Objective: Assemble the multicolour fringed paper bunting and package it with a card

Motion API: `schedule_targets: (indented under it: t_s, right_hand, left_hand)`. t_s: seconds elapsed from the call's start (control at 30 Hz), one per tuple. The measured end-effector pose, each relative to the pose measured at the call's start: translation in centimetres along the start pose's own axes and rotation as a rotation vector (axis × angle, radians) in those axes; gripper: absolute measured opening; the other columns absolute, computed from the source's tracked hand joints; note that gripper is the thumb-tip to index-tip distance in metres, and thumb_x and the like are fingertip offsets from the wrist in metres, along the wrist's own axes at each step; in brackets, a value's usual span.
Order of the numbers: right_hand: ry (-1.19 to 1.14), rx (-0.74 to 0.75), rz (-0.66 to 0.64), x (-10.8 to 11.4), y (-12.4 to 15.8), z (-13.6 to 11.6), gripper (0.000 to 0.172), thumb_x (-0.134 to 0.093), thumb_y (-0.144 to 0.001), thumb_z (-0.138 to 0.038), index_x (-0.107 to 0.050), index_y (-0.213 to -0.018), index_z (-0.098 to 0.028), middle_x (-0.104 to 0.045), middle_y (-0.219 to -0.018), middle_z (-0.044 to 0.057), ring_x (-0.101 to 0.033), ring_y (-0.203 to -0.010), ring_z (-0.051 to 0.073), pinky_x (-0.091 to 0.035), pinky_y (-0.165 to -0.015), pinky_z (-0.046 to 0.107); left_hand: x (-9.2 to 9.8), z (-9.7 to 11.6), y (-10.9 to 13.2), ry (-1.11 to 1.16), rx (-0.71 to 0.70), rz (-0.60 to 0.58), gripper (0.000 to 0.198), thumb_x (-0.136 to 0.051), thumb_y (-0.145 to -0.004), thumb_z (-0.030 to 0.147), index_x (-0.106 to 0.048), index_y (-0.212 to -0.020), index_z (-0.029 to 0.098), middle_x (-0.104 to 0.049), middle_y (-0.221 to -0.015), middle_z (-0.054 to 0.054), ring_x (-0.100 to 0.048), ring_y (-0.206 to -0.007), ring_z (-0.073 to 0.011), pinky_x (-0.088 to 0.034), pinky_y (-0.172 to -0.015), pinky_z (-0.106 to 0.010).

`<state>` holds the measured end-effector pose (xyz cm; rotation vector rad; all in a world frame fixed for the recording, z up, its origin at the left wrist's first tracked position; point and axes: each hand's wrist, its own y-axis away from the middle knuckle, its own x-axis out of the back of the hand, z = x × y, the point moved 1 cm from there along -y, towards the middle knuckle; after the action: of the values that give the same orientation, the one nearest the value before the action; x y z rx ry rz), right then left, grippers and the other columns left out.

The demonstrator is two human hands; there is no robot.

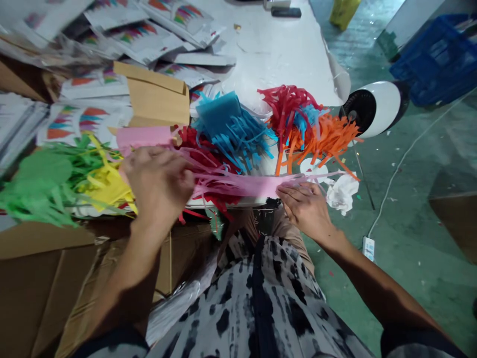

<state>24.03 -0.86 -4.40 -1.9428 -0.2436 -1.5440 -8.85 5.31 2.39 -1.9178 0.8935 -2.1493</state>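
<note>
1. A white-topped table (276,54) stands on a green floor (421,219), with printed packets (186,20) heaped at its far left.
2. The pink tissue fringe (257,186) stretches along the table's near edge, between and beneath the two hands, partly over a dark red fringe (219,199).
3. The left forearm reaches forward from the lower left; the left hand (158,174) is above the pink piece's left part, back upward. Its fingers are bent and bunched toward the right, blurred; whether they clamp the paper I cannot tell.
4. The right forearm slants in from the lower right. The right hand (303,201) lies low, back upward, its fingers close together and pointing left, their tips touching the pink strands. The thumb's grip cannot be made out.
5. A blue fringe (231,124) lies just beyond the pink one; green (44,179) and yellow (108,186) bundles lie left, an orange bundle (320,136) right.
</note>
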Motion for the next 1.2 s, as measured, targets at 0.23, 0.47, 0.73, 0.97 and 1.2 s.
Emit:
schedule_targets:
  t_s: [0.23, 0.47, 0.73, 0.97, 1.2]
  right_hand:
    - [0.019, -0.006, -0.001, -0.1, -0.1, 0.4, 0.031, -0.053, -0.102, -0.014, -0.075, -0.124, -0.022, -0.079, -0.125, 0.005, -0.072, -0.111, 0.024, -0.035, -0.102, 0.044]
    - [0.09, -0.116, -0.061, 0.2, -1.5, -0.1, 0.026, -0.051, -0.103, -0.024, -0.074, -0.108, -0.014, -0.079, -0.098, 0.011, -0.066, -0.092, 0.027, -0.034, -0.091, 0.043]
    - [-0.013, -0.162, -0.138, 0.5, -2.2, 1.1, 0.024, -0.05, -0.107, -0.03, -0.073, -0.105, -0.023, -0.078, -0.109, 0.006, -0.059, -0.104, 0.028, -0.028, -0.087, 0.044]
    - [-0.011, -0.24, -0.312, 0.4, -4.3, 2.6, 0.022, -0.051, -0.105, -0.034, -0.066, -0.099, -0.02, -0.075, -0.095, 0.01, -0.061, -0.096, 0.031, -0.026, -0.077, 0.039]
    - [-0.195, -0.215, -0.339, 0.4, -5.1, 3.9, 0.02, -0.06, -0.102, -0.039, -0.067, -0.096, -0.021, -0.076, -0.095, 0.006, -0.064, -0.095, 0.027, -0.028, -0.077, 0.037]
  left_hand:
    - [-5.5, 10.9, 2.0, 0.365, -0.527, -0.202, 0.025, -0.056, -0.099, 0.014, -0.071, -0.119, 0.015, -0.076, -0.114, -0.011, -0.068, -0.11, -0.0247, -0.055, -0.1, -0.042]
    - [-7.6, 10.8, 2.6, 0.303, -0.427, -0.172, 0.017, -0.054, -0.1, 0.014, -0.071, -0.102, 0.015, -0.075, -0.104, -0.011, -0.069, -0.1, -0.0251, -0.057, -0.088, -0.039]
    - [-6.6, 9.6, 2.4, 0.368, -0.269, -0.238, 0.021, -0.053, -0.104, 0.021, -0.072, -0.096, 0.017, -0.076, -0.102, -0.009, -0.065, -0.096, -0.0238, -0.051, -0.084, -0.037]
    - [-5.7, 8.8, 1.1, 0.372, -0.082, -0.367, 0.026, -0.053, -0.105, 0.033, -0.072, -0.092, 0.019, -0.075, -0.098, -0.007, -0.063, -0.095, -0.025, -0.045, -0.086, -0.04]
    - [-6.7, 9.1, 1.1, 0.345, -0.081, -0.301, 0.021, -0.054, -0.104, 0.026, -0.067, -0.089, 0.019, -0.07, -0.091, -0.008, -0.058, -0.089, -0.0248, -0.044, -0.08, -0.039]
